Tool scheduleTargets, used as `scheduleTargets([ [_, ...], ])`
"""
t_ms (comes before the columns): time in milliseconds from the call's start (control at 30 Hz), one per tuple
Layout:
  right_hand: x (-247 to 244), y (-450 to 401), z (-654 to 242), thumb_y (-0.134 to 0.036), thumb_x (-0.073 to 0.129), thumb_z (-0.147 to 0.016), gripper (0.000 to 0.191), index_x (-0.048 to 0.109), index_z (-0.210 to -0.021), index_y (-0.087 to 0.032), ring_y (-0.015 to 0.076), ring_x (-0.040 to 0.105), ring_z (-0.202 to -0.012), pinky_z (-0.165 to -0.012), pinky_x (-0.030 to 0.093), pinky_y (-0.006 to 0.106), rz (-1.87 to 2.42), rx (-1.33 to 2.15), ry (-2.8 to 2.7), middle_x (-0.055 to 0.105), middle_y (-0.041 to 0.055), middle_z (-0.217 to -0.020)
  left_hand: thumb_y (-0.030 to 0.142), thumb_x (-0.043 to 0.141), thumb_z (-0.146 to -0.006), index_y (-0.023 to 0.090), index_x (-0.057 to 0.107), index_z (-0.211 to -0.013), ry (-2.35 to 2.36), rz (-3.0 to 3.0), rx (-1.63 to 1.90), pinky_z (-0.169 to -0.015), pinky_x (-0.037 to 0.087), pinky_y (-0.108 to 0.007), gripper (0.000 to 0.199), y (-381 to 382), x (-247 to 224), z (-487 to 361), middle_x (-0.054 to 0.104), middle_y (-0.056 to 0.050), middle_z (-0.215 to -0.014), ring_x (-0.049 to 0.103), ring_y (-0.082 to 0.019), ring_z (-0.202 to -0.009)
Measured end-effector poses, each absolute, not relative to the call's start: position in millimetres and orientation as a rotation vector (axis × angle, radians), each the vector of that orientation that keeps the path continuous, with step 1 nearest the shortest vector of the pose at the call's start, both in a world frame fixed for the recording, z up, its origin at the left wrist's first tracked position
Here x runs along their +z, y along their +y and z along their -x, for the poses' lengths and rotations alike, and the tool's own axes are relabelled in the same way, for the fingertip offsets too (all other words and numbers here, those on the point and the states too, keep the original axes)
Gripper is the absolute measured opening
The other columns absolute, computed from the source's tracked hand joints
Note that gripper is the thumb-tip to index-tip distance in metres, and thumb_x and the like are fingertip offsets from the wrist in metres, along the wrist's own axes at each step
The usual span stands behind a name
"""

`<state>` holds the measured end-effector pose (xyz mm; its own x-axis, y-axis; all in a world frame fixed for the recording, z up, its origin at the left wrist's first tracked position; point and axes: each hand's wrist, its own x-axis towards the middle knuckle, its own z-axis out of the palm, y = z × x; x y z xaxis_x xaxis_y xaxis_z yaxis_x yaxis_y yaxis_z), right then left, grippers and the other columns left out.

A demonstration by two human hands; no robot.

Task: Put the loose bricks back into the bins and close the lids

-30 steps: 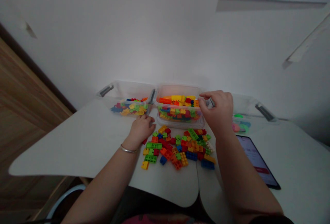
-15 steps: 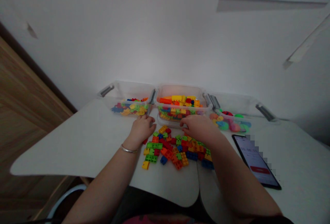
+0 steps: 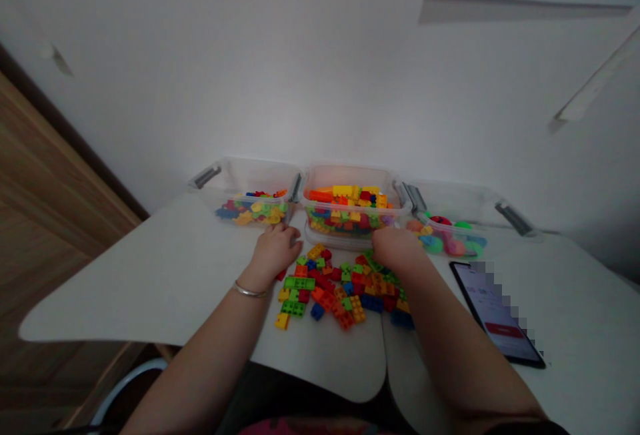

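A loose pile of toy building bricks (image 3: 327, 285) in red, green, yellow, orange and blue lies on the white table (image 3: 165, 275). At the pile's left edge rests my left hand (image 3: 277, 248), its fingers loosely bent and apart, with nothing seen in them. My right hand (image 3: 397, 248) is turned down at the upper right of the pile, close to some green bricks (image 3: 373, 261). Its fingers are tucked out of sight, so whether they hold a brick is hidden. Just beyond the hands stands a clear plastic box (image 3: 353, 210) filled with bricks.
A second clear box (image 3: 260, 165) with small coloured pieces stands at the left. Another clear box (image 3: 465, 191) at the right holds rounded colourful toys. A phone (image 3: 500, 318) lies right of my right forearm. Behind the boxes rises a white wall (image 3: 320, 75).
My right hand has drawn back to the right and turned downward, its fingers passing out of sight. Green bricks by it now show. My left hand has stayed put.
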<state>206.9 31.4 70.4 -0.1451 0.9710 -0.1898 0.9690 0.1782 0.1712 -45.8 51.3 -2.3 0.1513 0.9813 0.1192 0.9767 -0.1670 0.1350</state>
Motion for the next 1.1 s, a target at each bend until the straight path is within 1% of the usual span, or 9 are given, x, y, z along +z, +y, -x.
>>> scheduleTargets([
  [133,71.2,32.4,-205.9,-0.013,0.05,-0.088,0.034,0.075,-0.111,-0.01,0.031,0.073,-0.102,-0.085,0.057,0.039,-1.862,-0.002,2.178,0.075,0.0223,-0.106,0.036,0.054,-0.09,0.02,0.071,-0.114,2.008,-2.38,0.265,-0.102,0.046,-0.039,0.034,52.0,-2.5,45.8,0.067,-0.012,-0.116,0.06,-0.028,-0.115],
  [267,71.1,33.1,-204.2,-0.016,0.051,-0.09,0.033,0.076,-0.11,-0.011,0.032,0.073,-0.101,-0.084,0.058,0.041,-1.852,-0.001,2.191,0.075,0.0213,-0.108,0.037,0.055,-0.09,0.02,0.071,-0.113,2.01,-2.388,0.273,-0.102,0.046,-0.039,0.033,53.3,-4.6,46.6,0.067,-0.012,-0.116,0.059,-0.029,-0.116],
  [433,68.8,34.2,-202.5,-0.015,0.052,-0.089,0.031,0.077,-0.106,-0.015,0.0318,0.072,-0.103,-0.084,0.057,0.04,-1.84,-0.001,2.252,0.075,0.0189,-0.109,0.038,0.054,-0.09,0.021,0.071,-0.114,2.017,-2.381,0.279,-0.101,0.047,-0.039,0.034,53.9,-6.6,47.2,0.067,-0.012,-0.116,0.059,-0.029,-0.116],
  [600,67.2,32.8,-197.6,-0.011,0.048,-0.089,0.034,0.076,-0.107,-0.011,0.0319,0.072,-0.102,-0.082,0.057,0.041,-1.856,0.023,2.266,0.075,0.0203,-0.106,0.038,0.055,-0.09,0.021,0.071,-0.114,2.024,-2.361,0.291,-0.101,0.047,-0.04,0.034,53.2,-5.5,46.5,0.067,-0.012,-0.117,0.059,-0.03,-0.116],
  [767,69.0,30.3,-194.7,-0.01,0.047,-0.088,0.034,0.076,-0.106,-0.009,0.0319,0.072,-0.101,-0.08,0.055,0.039,-1.804,0.042,2.286,0.075,0.0222,-0.104,0.037,0.055,-0.09,0.02,0.071,-0.114,2.018,-2.361,0.293,-0.101,0.047,-0.04,0.034,52.4,-4.2,45.7,0.067,-0.012,-0.117,0.059,-0.03,-0.116],
  [867,78.4,25.2,-197.2,-0.013,0.051,-0.087,0.028,0.077,-0.097,-0.014,0.0299,0.073,-0.095,-0.075,0.053,0.035,-1.739,0.079,2.37,0.077,0.0179,-0.1,0.037,0.054,-0.09,0.02,0.071,-0.115,2.025,-2.363,0.29,-0.101,0.047,-0.04,0.034,51.7,-3.5,45.2,0.067,-0.012,-0.117,0.059,-0.03,-0.116],
  [1000,97.6,14.2,-205.0,-0.021,0.055,-0.088,0.019,0.075,-0.087,-0.021,0.0224,0.071,-0.084,-0.066,0.046,0.029,-1.675,0.182,2.662,0.077,0.0077,-0.093,0.038,0.054,-0.09,0.021,0.071,-0.114,2.037,-2.354,0.273,-0.101,0.047,-0.04,0.034,52.2,-3.4,45.0,0.068,-0.012,-0.117,0.058,-0.03,-0.117],
  [1100,107.8,8.6,-214.7,-0.022,0.058,-0.087,0.014,0.072,-0.084,-0.023,0.0167,0.065,-0.074,-0.061,0.04,0.026,-1.663,0.292,2.998,0.073,0.0024,-0.085,0.037,0.053,-0.09,0.02,0.071,-0.115,2.021,-2.365,0.274,-0.101,0.046,-0.04,0.034,53.3,-4.4,45.7,0.068,-0.012,-0.116,0.059,-0.029,-0.116],
])
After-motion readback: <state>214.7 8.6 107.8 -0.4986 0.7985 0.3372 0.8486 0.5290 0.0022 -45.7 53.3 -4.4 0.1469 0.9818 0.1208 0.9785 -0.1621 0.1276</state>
